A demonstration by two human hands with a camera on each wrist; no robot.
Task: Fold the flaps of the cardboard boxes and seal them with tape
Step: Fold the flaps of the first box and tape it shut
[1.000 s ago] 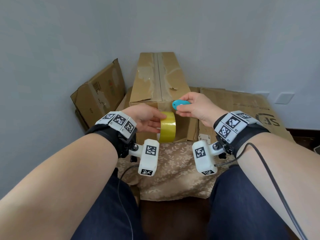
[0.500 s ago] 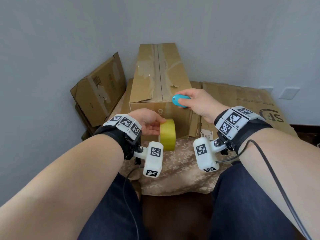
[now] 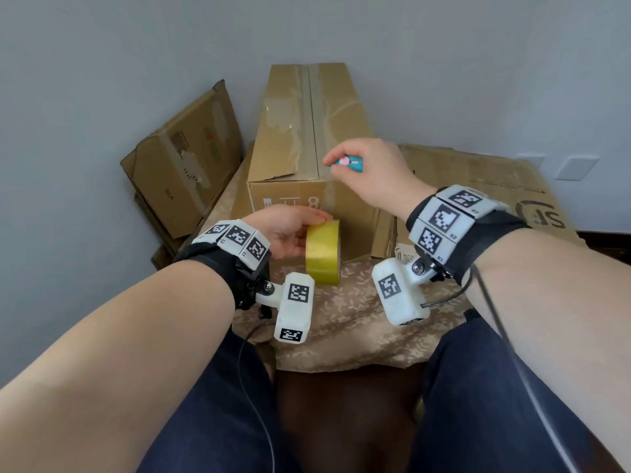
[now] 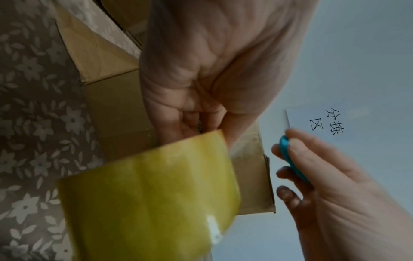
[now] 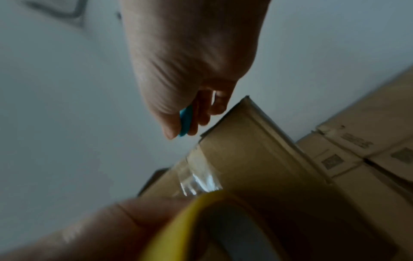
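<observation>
A pale grey wall corner hems in the floral beige cloth (image 3: 345, 322) where the long brown cardboard box (image 3: 307, 131) stands, flaps folded and seam taped. The left hand (image 3: 286, 230) grips the yellow roll of packing tape (image 3: 322, 256) against the box's near face, while the right hand (image 3: 372, 172) pinches a small turquoise plastic cutter (image 3: 348, 163) just above the top edge. To finish well, I'd keep the strip taut and slice close to the face; flattened cartons crowd both sides, so the free room is toward the knees.
</observation>
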